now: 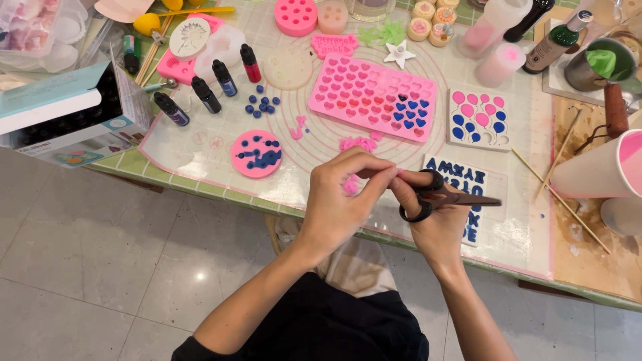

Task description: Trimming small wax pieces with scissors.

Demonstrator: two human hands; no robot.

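The right hand [438,224] is closed around small black scissors [438,195], with the fingers through the loops and the blades pointing to the right, away from the body. The left hand [344,194] pinches a small pink piece [399,172] between thumb and fingertips, right at the base of the blades. The piece is mostly hidden by the fingers, so its shape is not clear. Both hands are held together just above the near edge of the table [200,177], probably so that the small piece stays steady and close to the eyes during the cut.

Just under the left hand lies another small pink bit [351,185] on the clear mat [200,144], and more pink bits [358,142] lie a little farther. Behind them is the pink heart mould [371,93], partly filled with red and blue. To its right is a white balloon mould [478,119], and a letter mould [461,175] lies partly behind the right hand. To the left, a round pink mould [257,154] holds blue pieces, with dark dye bottles [206,93] standing near it, in easy reach.
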